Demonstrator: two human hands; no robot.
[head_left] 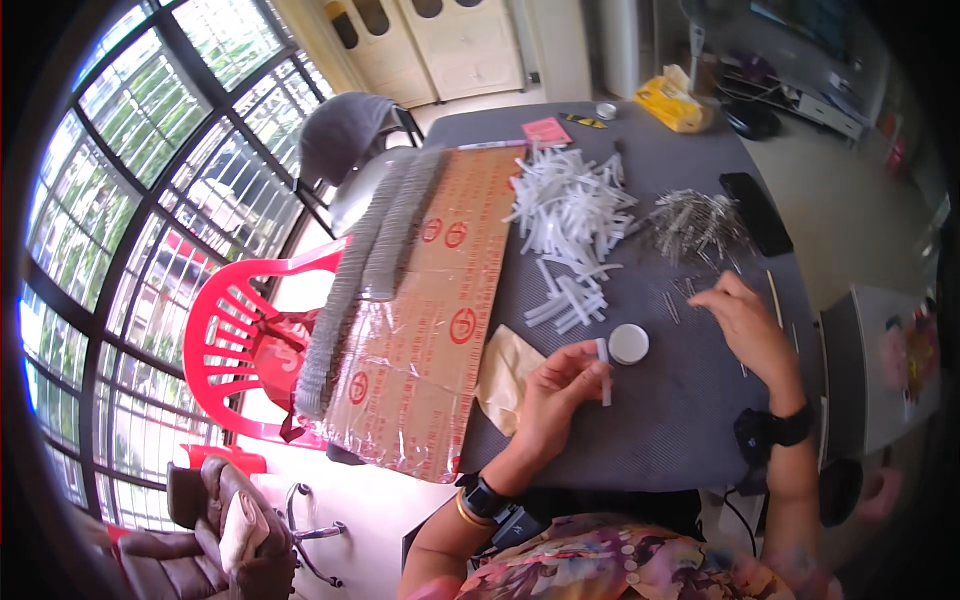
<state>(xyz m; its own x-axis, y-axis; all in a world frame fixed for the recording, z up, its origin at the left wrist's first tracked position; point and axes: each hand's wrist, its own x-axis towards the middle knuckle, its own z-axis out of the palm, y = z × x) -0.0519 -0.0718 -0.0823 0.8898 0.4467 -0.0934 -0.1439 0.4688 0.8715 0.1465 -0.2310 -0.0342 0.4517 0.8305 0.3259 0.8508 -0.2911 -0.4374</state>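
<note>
My left hand (556, 396) pinches a short translucent white plastic tube (606, 396) between thumb and fingers, holding it upright over the table. Just beyond it stands a small round white container (628, 344). My right hand (742, 318) is closed in a pinch above several loose thin metal pins (672, 308); whatever is between its fingertips is too small to make out. Farther back lies a tangled heap of metal pins (692, 222). To the left of that heap is a big pile of white plastic tubes (572, 205), with a smaller bunch (568, 303) nearer me.
On the left of the grey table (660, 430), a cardboard sheet (430, 340) carries long rows of grey bristly pieces (352, 270). A cream cloth-like piece (508, 378) lies beside it. A black phone (756, 214) and a yellow tissue pack (672, 104) are farther right. A red chair (215, 340) stands left.
</note>
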